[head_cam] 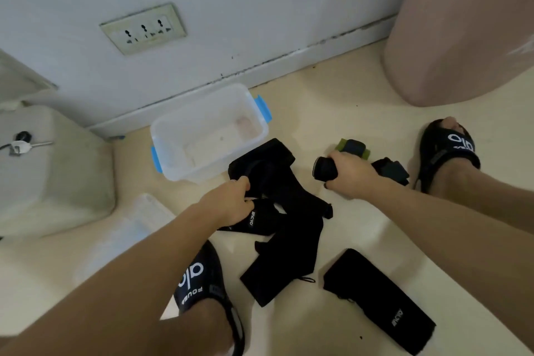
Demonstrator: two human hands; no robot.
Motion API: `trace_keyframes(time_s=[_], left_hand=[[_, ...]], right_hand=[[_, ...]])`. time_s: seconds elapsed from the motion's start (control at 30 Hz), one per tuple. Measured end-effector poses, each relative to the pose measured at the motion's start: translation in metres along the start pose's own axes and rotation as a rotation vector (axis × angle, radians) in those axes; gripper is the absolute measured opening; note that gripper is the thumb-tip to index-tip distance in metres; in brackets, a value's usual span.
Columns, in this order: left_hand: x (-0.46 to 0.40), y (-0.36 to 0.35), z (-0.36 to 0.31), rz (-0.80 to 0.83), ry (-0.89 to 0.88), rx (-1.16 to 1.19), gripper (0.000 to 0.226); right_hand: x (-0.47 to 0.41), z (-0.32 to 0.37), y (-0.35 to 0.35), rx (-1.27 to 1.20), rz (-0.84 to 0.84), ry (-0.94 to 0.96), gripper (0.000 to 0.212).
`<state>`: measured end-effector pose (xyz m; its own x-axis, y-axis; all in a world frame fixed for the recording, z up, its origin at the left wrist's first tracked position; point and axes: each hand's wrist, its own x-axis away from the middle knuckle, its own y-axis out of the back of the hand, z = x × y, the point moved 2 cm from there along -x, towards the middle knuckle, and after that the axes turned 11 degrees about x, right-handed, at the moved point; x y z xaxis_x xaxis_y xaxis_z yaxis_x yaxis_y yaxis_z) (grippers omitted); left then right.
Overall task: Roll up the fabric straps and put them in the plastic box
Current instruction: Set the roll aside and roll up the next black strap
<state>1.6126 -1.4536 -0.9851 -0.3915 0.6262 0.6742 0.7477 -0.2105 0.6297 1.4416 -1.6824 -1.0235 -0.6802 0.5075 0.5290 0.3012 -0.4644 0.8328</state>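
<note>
A pile of black fabric straps (pixel 286 211) lies on the floor between my feet. My left hand (pixel 231 202) grips the pile's left edge. My right hand (pixel 351 175) is closed around a rolled black strap (pixel 325 169), just right of the pile. The clear plastic box (pixel 208 104) with blue clips stands open and empty by the wall, behind the pile. A green and black rolled strap (pixel 354 146) lies behind my right hand. Another flat black strap (pixel 378 302) lies apart at the lower right.
My feet in black sandals (pixel 446 150) (pixel 202 283) flank the straps. The box lid (pixel 144 220) lies under my left forearm. A white appliance (pixel 49 170) stands at left, a pink cylinder (pixel 459 26) at back right, and a wall socket (pixel 143 29) behind the box.
</note>
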Motion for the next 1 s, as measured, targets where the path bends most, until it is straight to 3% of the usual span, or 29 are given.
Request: trace_keyframes(time_s=[0.2, 0.4, 0.53, 0.7, 0.83, 0.9, 1.0], left_hand=[[-0.032, -0.031, 0.043, 0.013, 0.050, 0.096, 0.038], [-0.054, -0.071, 0.049, 0.113, -0.118, -0.073, 0.070], [-0.060, -0.093, 0.039, 0.149, -0.127, -0.179, 0.087], [-0.067, -0.112, 0.035, 0.088, -0.079, -0.164, 0.097], [-0.067, -0.115, 0.032, 0.047, -0.074, -0.204, 0.097], [-0.065, -0.115, 0.032, 0.031, -0.055, -0.207, 0.091], [-0.062, -0.117, 0.037, -0.005, -0.019, -0.147, 0.071]], right_hand=[[-0.048, 0.001, -0.022, 0.201, -0.145, 0.052, 0.041], [-0.078, 0.005, -0.042, 0.424, -0.078, 0.050, 0.036], [-0.074, 0.007, -0.043, 0.347, -0.151, 0.056, 0.037], [-0.042, 0.003, -0.037, 0.200, -0.424, 0.017, 0.039], [0.006, -0.013, -0.045, -0.298, -0.619, -0.381, 0.028], [0.034, -0.025, -0.071, -0.407, -0.523, -0.513, 0.025], [0.072, -0.039, -0.128, -0.269, -0.123, -0.461, 0.030]])
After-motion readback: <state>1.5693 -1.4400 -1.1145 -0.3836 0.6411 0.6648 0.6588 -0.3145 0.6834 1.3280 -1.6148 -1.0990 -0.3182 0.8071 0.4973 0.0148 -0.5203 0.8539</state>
